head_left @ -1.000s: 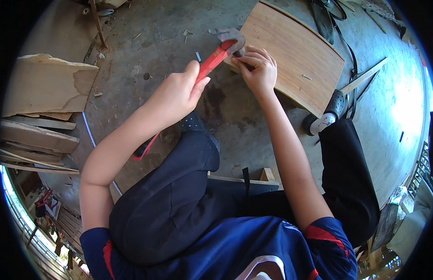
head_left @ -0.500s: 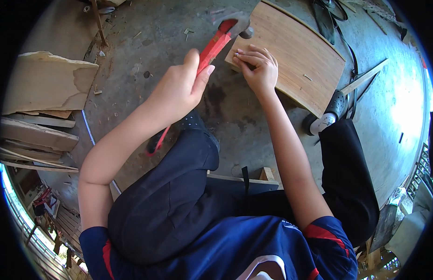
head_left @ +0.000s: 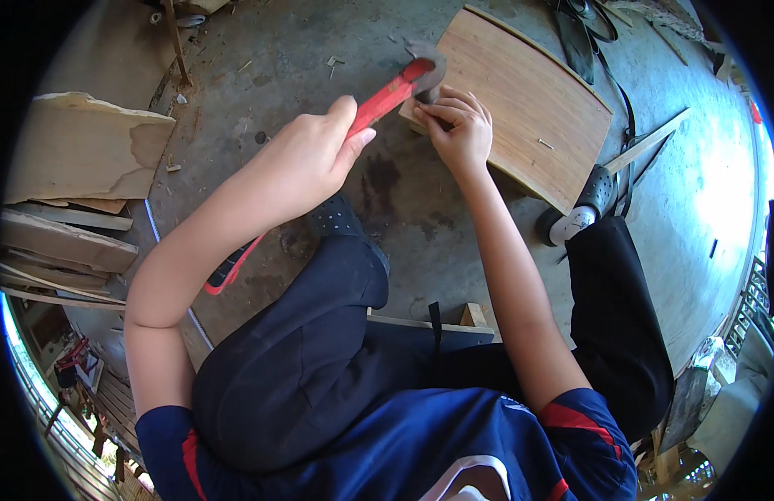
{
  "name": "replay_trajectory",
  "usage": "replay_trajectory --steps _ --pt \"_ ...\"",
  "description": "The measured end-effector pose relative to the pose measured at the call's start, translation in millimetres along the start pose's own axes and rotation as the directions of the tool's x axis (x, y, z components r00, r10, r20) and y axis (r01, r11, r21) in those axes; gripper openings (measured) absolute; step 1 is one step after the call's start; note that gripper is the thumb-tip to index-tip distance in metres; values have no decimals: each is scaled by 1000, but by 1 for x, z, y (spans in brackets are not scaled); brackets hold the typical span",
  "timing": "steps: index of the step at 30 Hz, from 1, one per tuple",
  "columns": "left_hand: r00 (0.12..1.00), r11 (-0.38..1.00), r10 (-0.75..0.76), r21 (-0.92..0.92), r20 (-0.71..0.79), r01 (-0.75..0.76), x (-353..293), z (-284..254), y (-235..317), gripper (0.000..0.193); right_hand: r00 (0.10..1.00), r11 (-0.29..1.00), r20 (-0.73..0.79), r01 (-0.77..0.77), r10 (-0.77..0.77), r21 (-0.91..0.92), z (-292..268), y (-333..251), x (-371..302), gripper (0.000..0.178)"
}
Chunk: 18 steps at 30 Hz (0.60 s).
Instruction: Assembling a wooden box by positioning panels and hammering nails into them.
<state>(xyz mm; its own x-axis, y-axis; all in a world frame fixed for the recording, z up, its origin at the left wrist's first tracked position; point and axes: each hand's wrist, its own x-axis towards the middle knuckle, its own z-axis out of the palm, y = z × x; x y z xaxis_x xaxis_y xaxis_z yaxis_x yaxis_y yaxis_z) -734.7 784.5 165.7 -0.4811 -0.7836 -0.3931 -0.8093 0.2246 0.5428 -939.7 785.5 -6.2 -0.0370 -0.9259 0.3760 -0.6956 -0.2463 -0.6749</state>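
— What are you swinging, and how will it feel?

— The red-handled hammer (head_left: 393, 90). Its dark metal head looks heavy against the slim handle, so expect the weight to sit at the far end. The handle seems stiff and smooth. You grip it around the middle; a hold nearer the tail end would likely give more swing, your present hold more control.

— Where is it now?

— The hammer head sits at the near left corner of the curved plywood panel (head_left: 520, 100), right above the fingertips of your right hand. The handle runs down and left through your left hand (head_left: 307, 163), and its tail shows below your forearm over the concrete floor (head_left: 403, 200).

— And your hands?

— Your left hand is closed firmly around the handle, thumb up along it. Your right hand (head_left: 460, 125) rests on the panel's corner with fingers pinched together, as if steadying something small; I cannot tell what, it is too tiny to see. Those fingers are just beside the hammer head, so a miss could hurt.

— The panel itself?

— Thin, bowed, probably light and springy; it may bounce under a blow. A small nail (head_left: 544, 144) lies loose on it further right. Scrap wood boards (head_left: 78, 159) are stacked well apart on your left.
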Motion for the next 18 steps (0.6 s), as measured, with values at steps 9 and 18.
replay_trajectory --steps 9,18 --pt "971 986 39 -151 -234 -76 1 34 -40 27 998 999 67 -18 15 38 -3 7 0 15" --pt "898 982 -164 16 -408 187 3 124 -162 23 979 934 -206 -79 6 -348 -50 80 56 38"
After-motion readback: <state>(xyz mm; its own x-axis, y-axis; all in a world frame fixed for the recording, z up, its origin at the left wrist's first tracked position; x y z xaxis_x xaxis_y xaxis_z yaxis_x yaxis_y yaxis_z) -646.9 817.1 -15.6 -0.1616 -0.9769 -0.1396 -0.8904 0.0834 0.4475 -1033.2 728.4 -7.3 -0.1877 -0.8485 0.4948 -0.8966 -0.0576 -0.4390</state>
